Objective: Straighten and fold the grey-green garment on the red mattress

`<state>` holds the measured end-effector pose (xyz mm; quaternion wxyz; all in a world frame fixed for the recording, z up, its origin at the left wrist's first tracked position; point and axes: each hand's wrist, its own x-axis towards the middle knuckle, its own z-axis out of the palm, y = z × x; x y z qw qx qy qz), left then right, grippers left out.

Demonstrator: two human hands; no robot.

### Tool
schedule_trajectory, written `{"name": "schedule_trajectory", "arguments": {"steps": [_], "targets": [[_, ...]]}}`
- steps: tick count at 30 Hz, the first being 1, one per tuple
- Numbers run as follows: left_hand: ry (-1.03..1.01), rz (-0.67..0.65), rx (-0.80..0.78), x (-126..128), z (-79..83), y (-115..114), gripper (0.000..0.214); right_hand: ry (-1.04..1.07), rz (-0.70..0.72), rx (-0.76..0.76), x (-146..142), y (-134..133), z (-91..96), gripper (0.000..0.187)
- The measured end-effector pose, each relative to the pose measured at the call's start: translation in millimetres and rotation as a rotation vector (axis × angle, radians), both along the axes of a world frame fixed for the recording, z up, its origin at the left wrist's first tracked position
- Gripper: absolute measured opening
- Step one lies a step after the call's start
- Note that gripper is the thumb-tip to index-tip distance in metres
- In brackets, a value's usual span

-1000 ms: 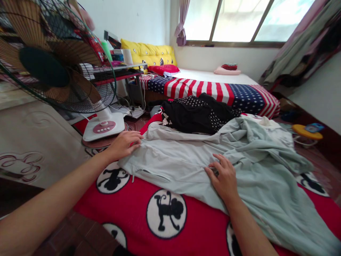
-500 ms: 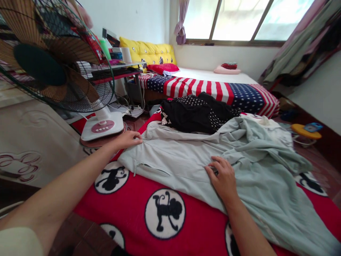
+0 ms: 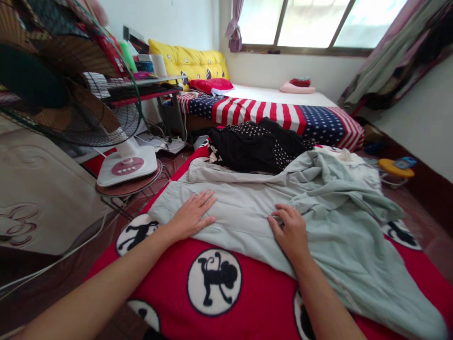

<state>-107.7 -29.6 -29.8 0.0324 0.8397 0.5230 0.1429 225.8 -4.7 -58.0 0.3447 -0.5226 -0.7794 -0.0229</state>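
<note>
The pale green garment [image 3: 247, 217] is spread across the red blanket [image 3: 255, 288], which is printed with black monkey figures in white circles. The left hand [image 3: 193, 217] is laid flat on the garment's near left portion, palm down, fingers extended and slightly fanned; nothing is gripped. The right hand [image 3: 292, 233] is placed on the cloth near its middle, fingers curled downward onto the fabric; whether a fold is pinched beneath them cannot be told. The two hands are set apart, with smooth cloth between them. To the right of the right hand the garment is bunched into loose folds.

A black dotted garment [image 3: 255, 148] is heaped just beyond the green one, touching its far edge. Behind it a bed with a stars-and-stripes cover [image 3: 283, 113] is seen below the window. A standing fan [image 3: 71, 94] is positioned at left, its white base [image 3: 127, 165] near the blanket's corner.
</note>
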Motion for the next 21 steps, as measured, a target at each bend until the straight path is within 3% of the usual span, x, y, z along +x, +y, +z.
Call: {"name": "schedule_trajectory", "arguments": {"steps": [4, 8, 10, 13, 16, 18, 21], "targets": [[0.143, 0.011, -0.026, -3, -17.5, -1, 0.064, -0.015, -0.033, -0.053, -5, -3, 5.5, 0.010], [0.173, 0.070, -0.020, 11, -4.8, 4, 0.058, 0.023, -0.046, -0.084, -9, -7, 9.1, 0.012], [0.114, 0.045, 0.037, 37, 5.2, 5, 0.051, 0.046, -0.049, -0.096, -10, -8, 10.3, 0.014], [-0.048, -0.162, 0.088, 92, 10.7, 4, 0.045, 0.081, -0.043, -0.113, -10, -9, 11.2, 0.015], [-0.148, -0.337, 0.060, 142, -0.5, 6, 0.049, 0.157, -0.029, -0.127, -8, -8, 9.7, 0.018], [-0.137, -0.352, 0.057, 160, -13.3, 9, 0.052, 0.266, -0.035, -0.124, -7, -6, 7.5, 0.023], [-0.085, -0.309, 0.086, 168, -28.9, 12, 0.055, 0.500, -0.066, -0.083, -5, -5, 4.7, 0.026]]}}
